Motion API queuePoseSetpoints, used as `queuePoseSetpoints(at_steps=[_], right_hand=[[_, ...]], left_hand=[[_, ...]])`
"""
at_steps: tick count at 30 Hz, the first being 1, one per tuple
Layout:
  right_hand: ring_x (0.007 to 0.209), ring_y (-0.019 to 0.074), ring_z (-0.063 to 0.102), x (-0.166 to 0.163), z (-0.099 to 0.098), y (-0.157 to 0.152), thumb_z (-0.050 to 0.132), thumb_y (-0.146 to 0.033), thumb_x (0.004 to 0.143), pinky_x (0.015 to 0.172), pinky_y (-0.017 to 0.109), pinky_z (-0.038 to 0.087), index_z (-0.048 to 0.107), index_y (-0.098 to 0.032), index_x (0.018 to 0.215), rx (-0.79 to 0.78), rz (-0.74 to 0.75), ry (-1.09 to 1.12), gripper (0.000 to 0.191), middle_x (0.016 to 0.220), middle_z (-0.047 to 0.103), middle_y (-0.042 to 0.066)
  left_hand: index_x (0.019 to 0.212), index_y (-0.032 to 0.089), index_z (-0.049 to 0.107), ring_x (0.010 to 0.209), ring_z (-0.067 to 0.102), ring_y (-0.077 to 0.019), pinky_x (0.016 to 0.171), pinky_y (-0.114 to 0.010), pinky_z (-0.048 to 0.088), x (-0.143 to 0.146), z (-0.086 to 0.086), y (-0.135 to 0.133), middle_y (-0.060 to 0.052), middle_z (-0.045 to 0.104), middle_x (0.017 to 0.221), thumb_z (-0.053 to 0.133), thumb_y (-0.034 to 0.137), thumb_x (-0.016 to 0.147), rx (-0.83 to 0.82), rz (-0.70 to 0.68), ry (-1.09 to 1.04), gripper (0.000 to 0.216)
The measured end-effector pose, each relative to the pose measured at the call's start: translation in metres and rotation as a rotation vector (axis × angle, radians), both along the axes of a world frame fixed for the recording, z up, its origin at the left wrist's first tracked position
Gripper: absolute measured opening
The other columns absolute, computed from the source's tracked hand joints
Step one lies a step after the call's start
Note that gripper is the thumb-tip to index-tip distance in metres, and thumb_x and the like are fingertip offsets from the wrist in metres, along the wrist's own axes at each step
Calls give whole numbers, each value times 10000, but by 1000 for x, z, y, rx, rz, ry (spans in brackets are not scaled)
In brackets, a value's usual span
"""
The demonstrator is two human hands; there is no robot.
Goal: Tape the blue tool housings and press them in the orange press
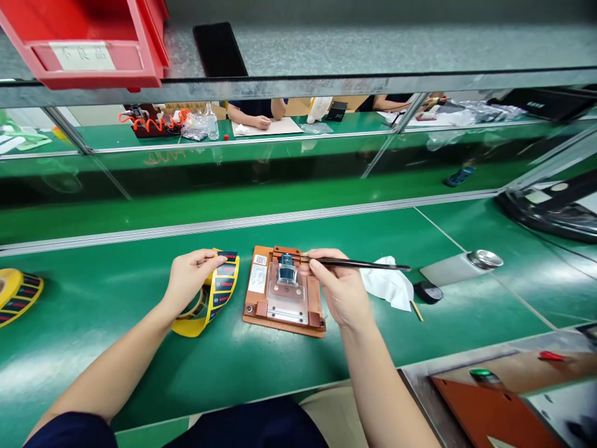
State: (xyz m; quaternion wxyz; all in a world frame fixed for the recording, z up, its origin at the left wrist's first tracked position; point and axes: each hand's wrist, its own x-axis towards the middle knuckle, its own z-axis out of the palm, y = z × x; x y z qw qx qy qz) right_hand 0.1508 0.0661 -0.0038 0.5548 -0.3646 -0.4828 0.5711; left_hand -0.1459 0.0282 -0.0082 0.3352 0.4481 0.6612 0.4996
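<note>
An orange-brown fixture (255, 306) with a clear cover and a small blue-grey part (286, 269) in it lies on the green mat in front of me. My right hand (336, 287) is closed on black tweezers (368, 265), their tips over the top of the part. My left hand (189, 277) pinches the loose end of a yellow strip of dark labels (222, 287) that curls off a roll just left of the fixture.
A second yellow label roll (17, 294) lies at far left. A white cloth (388, 286), a small black piece (428, 291) and a metal dispenser (461, 266) sit right of the fixture. A red bin (93, 43) stands on the shelf overhead. Other people work across the line.
</note>
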Motion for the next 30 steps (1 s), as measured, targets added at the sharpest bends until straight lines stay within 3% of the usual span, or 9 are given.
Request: queuePoseSetpoints(at_steps=[5,14,18,21,24,27,30], right_hand=[[796,200,761,-39,15,2,803,-431,833,784,356,645,690,-208,1003,-78,235,26,302,866,759,49],[754,176,734,-75,9,33,868,-498,713,750,320,621,663,-195,871,-98,288,22,399,816,742,27],[735,176,723,-80,9,32,867,-486,712,752,324,610,659,-199,845,-77,321,9,378,792,726,18],[738,186,723,-74,10,27,831,-493,755,744,329,600,649,-207,839,10,251,-33,350,782,712,13],[751,199,726,-56,10,28,796,-517,788,734,335,594,636,-214,846,66,168,-122,348,778,706,15],[750,198,731,-30,5,36,789,-550,788,734,335,594,616,-213,867,58,130,-165,387,789,706,14],[750,192,736,-6,-6,47,785,-585,780,738,336,602,587,-214,898,7,124,-175,437,793,716,15]], left_hand=[[842,179,778,764,684,-222,679,-273,520,8,3,-9,-50,749,801,837,536,707,0,-49,14,386],[844,199,786,716,653,-212,657,-284,482,10,-3,-19,-31,735,763,796,538,754,37,-51,144,350],[862,201,778,755,674,-229,679,-288,487,16,4,-20,-35,748,794,776,545,767,28,-74,146,356],[975,218,767,895,698,-256,784,-306,492,16,12,-14,-47,771,959,623,597,875,-33,-159,278,417],[1066,203,734,965,689,-306,828,-352,467,12,12,5,-91,762,1027,436,643,943,-166,-241,600,546],[1052,130,702,938,687,-379,798,-396,467,8,1,30,-181,746,945,363,674,941,-340,-281,887,651],[1111,95,665,931,688,-410,776,-406,478,8,-11,49,-219,731,926,326,694,940,-413,-352,1029,709]])
